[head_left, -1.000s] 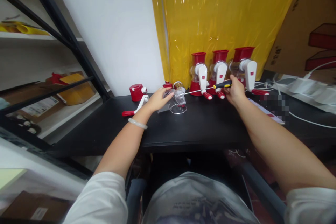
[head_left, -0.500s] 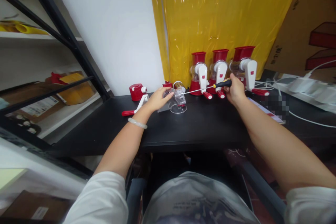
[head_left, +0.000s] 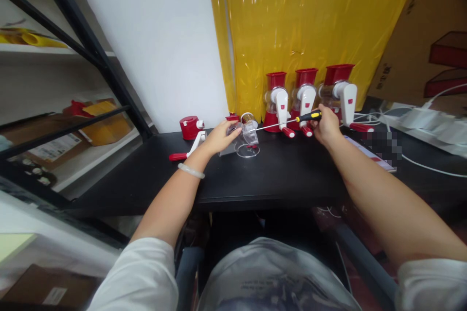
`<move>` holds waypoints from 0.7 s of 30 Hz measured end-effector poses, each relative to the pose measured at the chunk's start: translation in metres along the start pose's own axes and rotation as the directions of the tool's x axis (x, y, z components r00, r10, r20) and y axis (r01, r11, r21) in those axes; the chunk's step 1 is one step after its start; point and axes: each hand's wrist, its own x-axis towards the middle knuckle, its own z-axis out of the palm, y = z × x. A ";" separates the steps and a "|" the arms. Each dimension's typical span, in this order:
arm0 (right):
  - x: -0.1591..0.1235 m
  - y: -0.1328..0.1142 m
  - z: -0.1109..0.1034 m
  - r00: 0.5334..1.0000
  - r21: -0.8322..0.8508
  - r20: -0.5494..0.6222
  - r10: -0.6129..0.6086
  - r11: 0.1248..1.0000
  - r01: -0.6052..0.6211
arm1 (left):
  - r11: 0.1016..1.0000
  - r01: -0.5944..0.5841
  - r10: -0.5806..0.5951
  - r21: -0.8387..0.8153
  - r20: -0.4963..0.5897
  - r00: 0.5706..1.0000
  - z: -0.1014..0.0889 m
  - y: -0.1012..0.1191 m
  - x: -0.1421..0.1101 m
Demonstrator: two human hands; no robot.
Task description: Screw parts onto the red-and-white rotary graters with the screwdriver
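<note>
My left hand (head_left: 223, 137) grips a clear plastic grater body (head_left: 249, 136), lying on its side on the black table (head_left: 255, 180). In my right hand (head_left: 326, 125) is a screwdriver (head_left: 310, 115) with a black and yellow handle. Its long thin shaft points left and its tip meets the clear body; the exact contact point is too small to make out. Just behind the body sits a metal grating drum (head_left: 249, 118). Left of my left hand are a red base piece (head_left: 189, 128) and a white crank with a red handle (head_left: 178, 157).
Three red and white rotary graters (head_left: 280, 102) stand along the back, close behind the screwdriver. A phone or tablet (head_left: 368, 153) lies right of my right hand, near white cables and a power strip (head_left: 430, 126). Black-framed shelving (head_left: 109, 73) rises at the left.
The screwdriver handle has turned slightly about its axis, with more of its yellow side showing. Both hands stay in nearly the same place.
</note>
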 end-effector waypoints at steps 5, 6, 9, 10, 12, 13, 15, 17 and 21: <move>0.001 0.000 0.000 0.999 0.032 -0.003 0.052 0.998 -0.052 | 1.000 0.013 -0.013 0.015 -0.002 1.000 0.000 0.001 0.000; 0.002 0.000 -0.001 0.999 0.019 -0.010 0.047 0.999 -0.047 | 1.000 0.010 -0.010 0.016 -0.002 1.000 0.000 0.001 0.000; 0.004 0.003 -0.005 1.000 -0.047 -0.026 -0.017 0.999 0.016 | 1.000 0.000 0.000 0.023 -0.003 1.000 0.000 0.000 0.001; 0.005 0.004 -0.006 0.999 -0.063 -0.022 -0.041 0.997 0.040 | 1.000 -0.001 0.001 0.027 -0.002 1.000 0.001 0.000 0.001; 0.006 0.006 -0.006 0.998 -0.068 -0.007 -0.069 0.995 0.069 | 1.000 -0.004 0.004 0.031 0.001 1.000 0.000 0.000 0.001; 0.006 0.006 -0.006 0.997 -0.056 -0.006 -0.071 0.996 0.071 | 1.000 -0.006 0.006 0.031 0.003 1.000 0.000 0.000 0.001; 0.007 0.007 -0.004 0.999 -0.027 -0.009 -0.053 0.998 0.053 | 1.000 -0.002 0.002 0.026 0.003 1.000 0.000 0.000 0.000; 0.008 0.007 -0.004 1.000 -0.010 -0.007 -0.028 1.000 0.028 | 1.000 0.009 -0.009 0.018 0.004 1.000 -0.001 0.001 0.000; 0.008 0.007 -0.009 0.999 -0.092 -0.026 -0.028 0.995 0.025 | 1.000 0.015 -0.015 0.005 0.007 1.000 -0.001 0.003 -0.001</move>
